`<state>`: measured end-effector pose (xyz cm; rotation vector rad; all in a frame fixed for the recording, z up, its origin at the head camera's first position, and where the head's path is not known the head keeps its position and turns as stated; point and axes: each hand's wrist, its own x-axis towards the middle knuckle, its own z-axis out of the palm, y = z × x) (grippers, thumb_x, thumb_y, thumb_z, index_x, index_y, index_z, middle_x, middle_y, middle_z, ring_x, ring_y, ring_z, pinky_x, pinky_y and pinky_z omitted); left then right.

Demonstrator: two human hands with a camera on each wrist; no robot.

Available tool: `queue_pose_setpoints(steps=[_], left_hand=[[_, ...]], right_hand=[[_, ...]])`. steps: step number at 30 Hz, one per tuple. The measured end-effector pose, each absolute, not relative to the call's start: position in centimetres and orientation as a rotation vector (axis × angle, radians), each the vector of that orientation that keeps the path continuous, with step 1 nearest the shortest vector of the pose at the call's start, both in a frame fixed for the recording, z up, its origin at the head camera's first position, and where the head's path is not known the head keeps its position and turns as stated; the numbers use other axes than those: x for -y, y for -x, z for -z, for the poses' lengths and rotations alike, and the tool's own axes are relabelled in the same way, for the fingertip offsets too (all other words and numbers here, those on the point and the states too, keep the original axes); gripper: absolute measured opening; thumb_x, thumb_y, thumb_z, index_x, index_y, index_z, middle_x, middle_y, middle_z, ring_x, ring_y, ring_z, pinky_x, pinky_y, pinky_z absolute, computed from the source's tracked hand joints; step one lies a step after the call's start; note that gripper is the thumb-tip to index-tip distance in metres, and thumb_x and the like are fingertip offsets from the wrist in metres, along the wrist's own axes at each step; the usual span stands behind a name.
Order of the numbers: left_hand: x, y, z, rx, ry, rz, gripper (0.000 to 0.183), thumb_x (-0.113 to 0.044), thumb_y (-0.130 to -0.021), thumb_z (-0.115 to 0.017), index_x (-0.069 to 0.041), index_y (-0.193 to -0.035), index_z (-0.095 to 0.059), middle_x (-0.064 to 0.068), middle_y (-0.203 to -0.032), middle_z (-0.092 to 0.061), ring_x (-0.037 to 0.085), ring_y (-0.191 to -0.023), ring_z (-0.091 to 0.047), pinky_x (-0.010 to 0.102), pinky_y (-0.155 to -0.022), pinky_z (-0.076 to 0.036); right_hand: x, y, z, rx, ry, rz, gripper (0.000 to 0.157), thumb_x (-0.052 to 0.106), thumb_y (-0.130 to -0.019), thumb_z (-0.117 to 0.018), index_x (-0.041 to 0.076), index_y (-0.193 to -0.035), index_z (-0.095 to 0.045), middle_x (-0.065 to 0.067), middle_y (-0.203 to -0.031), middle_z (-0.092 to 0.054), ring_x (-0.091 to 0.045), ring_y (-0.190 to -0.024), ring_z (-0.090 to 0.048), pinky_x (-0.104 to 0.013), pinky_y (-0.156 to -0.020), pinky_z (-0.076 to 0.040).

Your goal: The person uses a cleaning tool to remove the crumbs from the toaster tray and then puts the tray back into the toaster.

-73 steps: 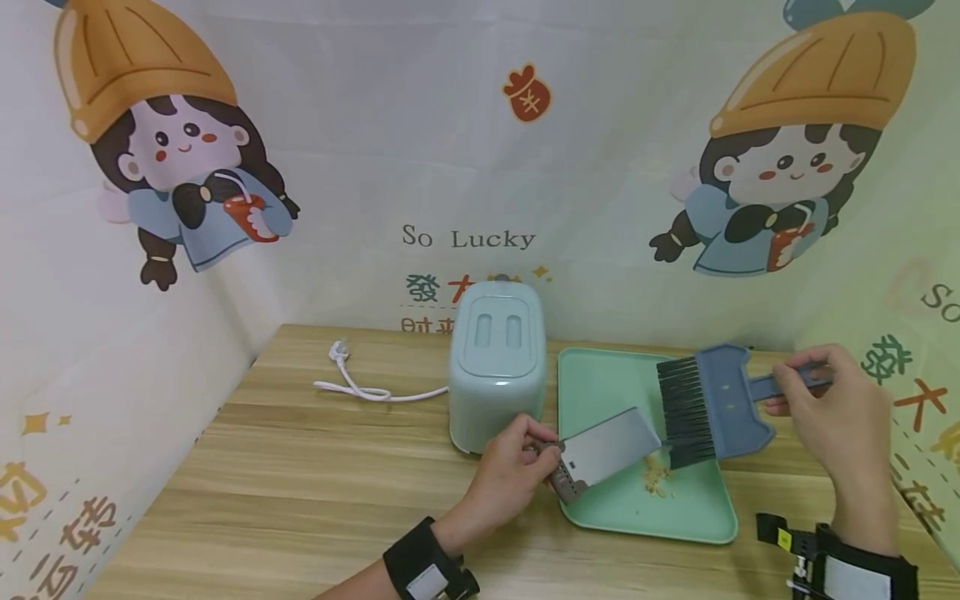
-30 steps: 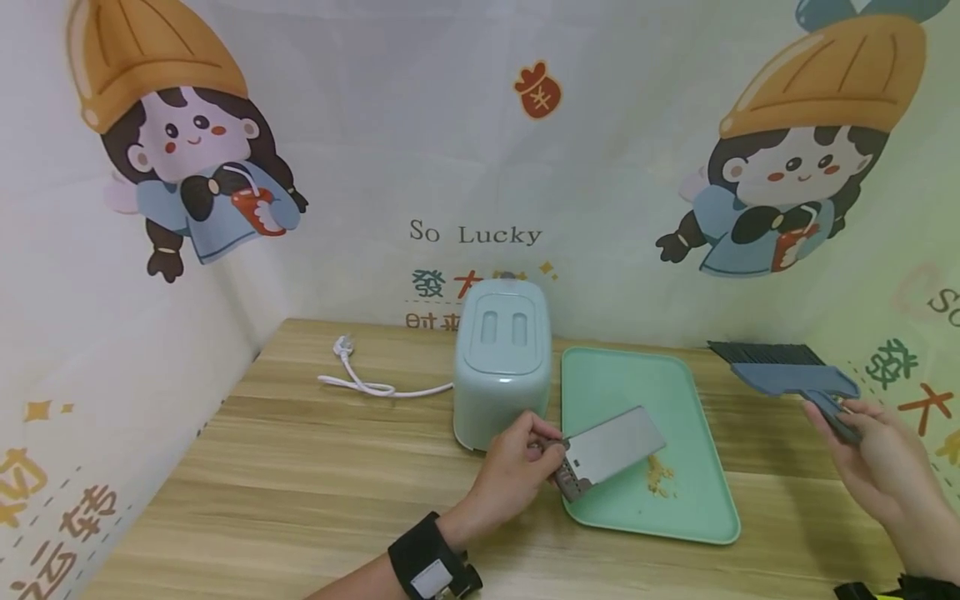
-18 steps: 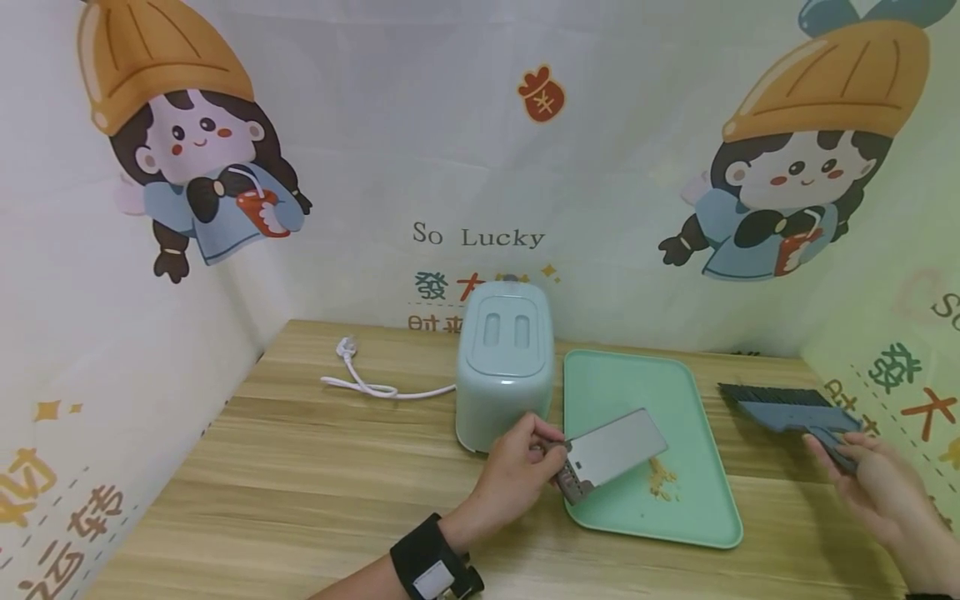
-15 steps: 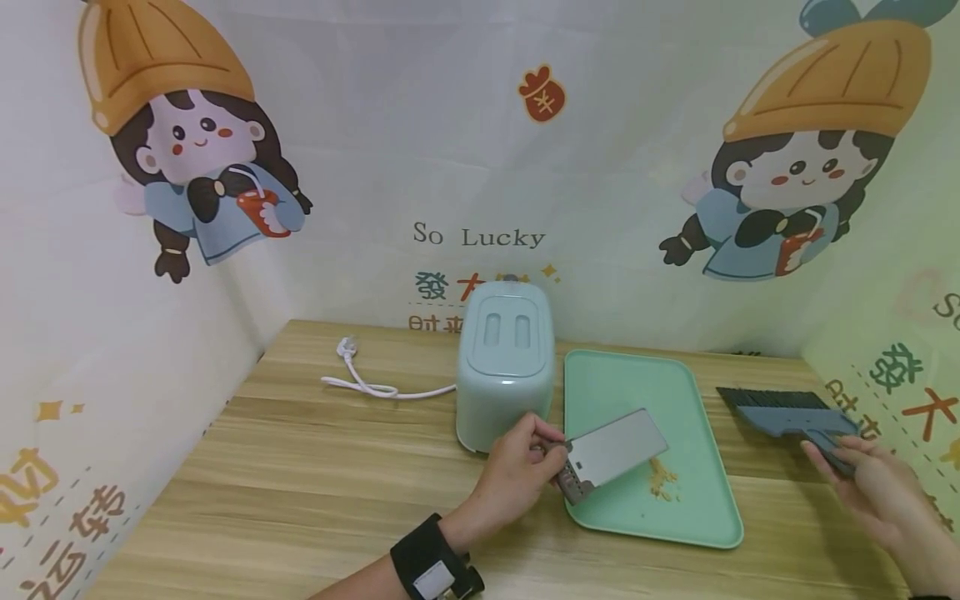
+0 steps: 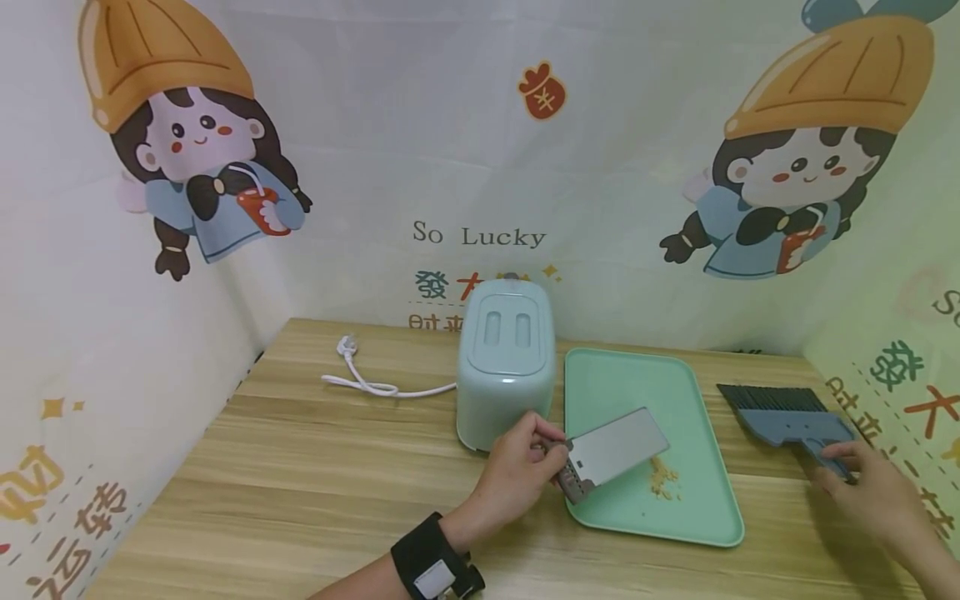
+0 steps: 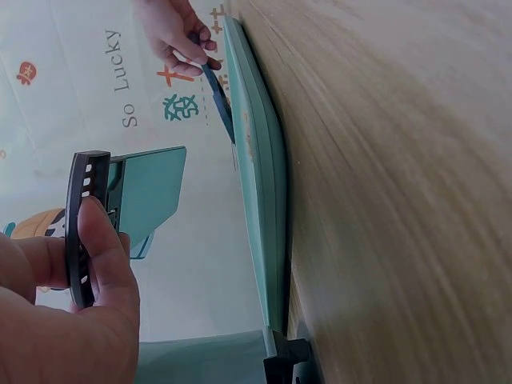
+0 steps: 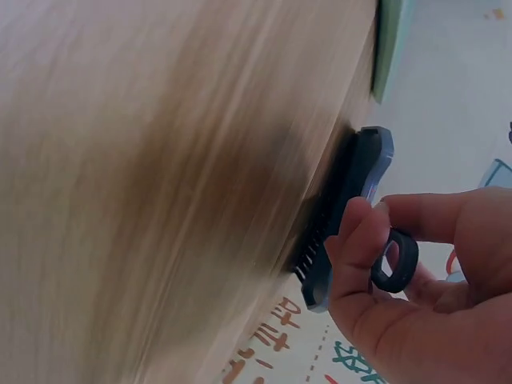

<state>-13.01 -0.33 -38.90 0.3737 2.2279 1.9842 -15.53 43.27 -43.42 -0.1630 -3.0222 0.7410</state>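
Observation:
In the head view my left hand pinches the grey end of a flat metal crumb tray, held tilted over a green tray. The left wrist view shows thumb and fingers on the slotted dark end of the crumb tray. Yellowish crumbs lie on the green tray. My right hand has its thumb and fingers around the handle of a blue brush with black bristles, low at the table right of the green tray. The handle's looped end shows between the fingers in the right wrist view.
A pale mint toaster stands left of the green tray, close behind my left hand. Its white cord and plug lie on the wooden table to the left. Printed cloth hangs behind and at both sides.
My right hand has carried the brush from above the green tray to the right and lowered it to the table. Lately its fingers have shifted on the handle. My left hand stays in place.

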Motion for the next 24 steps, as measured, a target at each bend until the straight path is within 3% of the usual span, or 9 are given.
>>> queue_pose_setpoints(steps=[2, 5, 9, 14, 18, 21, 24], left_hand=[[0.3, 13.0, 38.9, -2.227, -0.372, -1.983, 0.013, 0.0, -0.093, -0.055, 0.0, -0.106, -0.052, 0.015, -0.099, -0.062, 0.015, -0.073, -0.061, 0.019, -0.057, -0.052], [0.3, 13.0, 38.8, -2.227, -0.375, -1.989, 0.013, 0.0, -0.093, -0.055, 0.001, -0.105, -0.052, 0.015, -0.099, -0.062, 0.015, -0.073, -0.061, 0.019, -0.057, -0.053], [0.4, 12.8, 38.6, -2.226, -0.379, -1.991, 0.012, 0.001, -0.093, -0.055, 0.001, -0.105, -0.052, 0.016, -0.098, -0.062, 0.017, -0.074, -0.061, 0.019, -0.057, -0.053], [0.4, 13.1, 39.0, -2.224, -0.382, -1.988, 0.013, 0.001, -0.093, -0.054, 0.002, -0.106, -0.052, 0.016, -0.097, -0.062, 0.018, -0.074, -0.061, 0.019, -0.057, -0.053], [0.3, 13.8, 40.6, -2.208, -0.377, -2.001, 0.013, -0.001, -0.094, -0.055, -0.001, -0.107, -0.052, 0.013, -0.097, -0.062, 0.017, -0.075, -0.062, 0.022, -0.058, -0.054], [0.2, 14.3, 41.8, -2.205, -0.374, -2.007, 0.013, -0.004, -0.094, -0.057, -0.004, -0.106, -0.053, 0.009, -0.096, -0.062, 0.015, -0.075, -0.062, 0.032, -0.061, -0.058], [0.1, 14.6, 42.3, -2.202, -0.381, -2.013, 0.013, -0.006, -0.093, -0.058, -0.006, -0.105, -0.053, 0.007, -0.096, -0.063, 0.015, -0.075, -0.063, 0.045, -0.066, -0.058]], right_hand=[[-43.2, 15.5, 43.5, 2.999, 0.087, -0.618, 0.036, 0.016, -0.088, -0.064, -0.008, -0.111, -0.051, -0.045, -0.111, -0.048, -0.055, -0.088, -0.051, -0.057, -0.062, -0.047], [-42.9, 15.4, 43.7, 2.961, 0.01, -0.52, 0.032, 0.01, -0.085, -0.066, -0.01, -0.107, -0.053, -0.043, -0.102, -0.053, -0.039, -0.064, -0.056, -0.045, -0.048, -0.047], [-42.5, 15.3, 43.9, 2.927, -0.062, -0.419, 0.031, 0.004, -0.079, -0.068, -0.011, -0.103, -0.057, -0.038, -0.093, -0.057, -0.016, -0.047, -0.044, -0.032, -0.039, -0.036], [-42.3, 15.4, 43.8, 2.925, -0.145, -0.332, 0.031, 0.003, -0.073, -0.073, -0.009, -0.098, -0.06, -0.032, -0.085, -0.06, -0.019, -0.051, -0.044, -0.036, -0.041, -0.038], [-42.0, 15.2, 44.1, 2.911, -0.177, -0.319, 0.031, 0.001, -0.071, -0.074, -0.008, -0.097, -0.06, -0.011, -0.062, -0.054, -0.018, -0.048, -0.041, -0.034, -0.038, -0.035], [-41.9, 14.9, 44.5, 2.898, -0.181, -0.319, 0.034, 0.0, -0.071, -0.075, -0.009, -0.1, -0.058, -0.001, -0.055, -0.045, -0.016, -0.044, -0.037, -0.031, -0.036, -0.031], [-41.9, 14.7, 44.9, 2.887, -0.197, -0.313, 0.037, -0.001, -0.07, -0.077, -0.009, -0.1, -0.058, -0.007, -0.054, -0.05, -0.015, -0.043, -0.037, -0.031, -0.036, -0.031]])
